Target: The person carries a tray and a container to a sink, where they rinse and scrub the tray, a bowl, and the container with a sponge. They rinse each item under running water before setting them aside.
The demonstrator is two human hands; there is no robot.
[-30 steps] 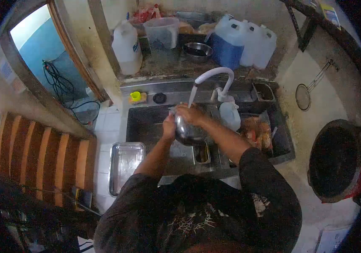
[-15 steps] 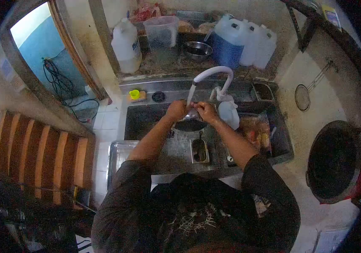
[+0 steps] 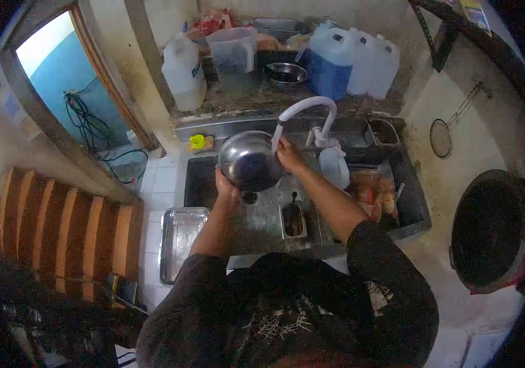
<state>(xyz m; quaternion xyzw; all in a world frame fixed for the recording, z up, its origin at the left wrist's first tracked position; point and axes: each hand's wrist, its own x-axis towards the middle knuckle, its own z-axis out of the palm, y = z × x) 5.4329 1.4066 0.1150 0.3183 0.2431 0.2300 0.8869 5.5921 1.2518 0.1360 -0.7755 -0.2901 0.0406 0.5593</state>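
Note:
A shiny stainless steel mixing bowl point(image 3: 247, 150) is held tilted over the sink point(image 3: 247, 230), its rounded surface towards me. My left hand point(image 3: 227, 184) is closed on the bowl's lower left edge. On the other side, my right hand point(image 3: 288, 156) grips its right edge, right beneath the white curved faucet point(image 3: 311, 104). A pale stream of water runs from the spout past the bowl's right edge. Below the bowl, a small rectangular metal container point(image 3: 293, 221) with a dark handled utensil in it stands in the sink area. My fingers behind the bowl are hidden.
A metal tray point(image 3: 182, 242) lies at the left. A white jug point(image 3: 334, 167) and bagged items point(image 3: 373, 193) occupy the right basin. Behind are plastic jugs point(image 3: 182, 70), a blue-filled container point(image 3: 330, 70) and a metal bowl point(image 3: 285, 72). A strainer point(image 3: 441, 138) hangs on the right wall.
The bowl has come up and to the left, turned so its rounded surface shows. My hands, close together under the faucet before, are now apart on opposite sides of it.

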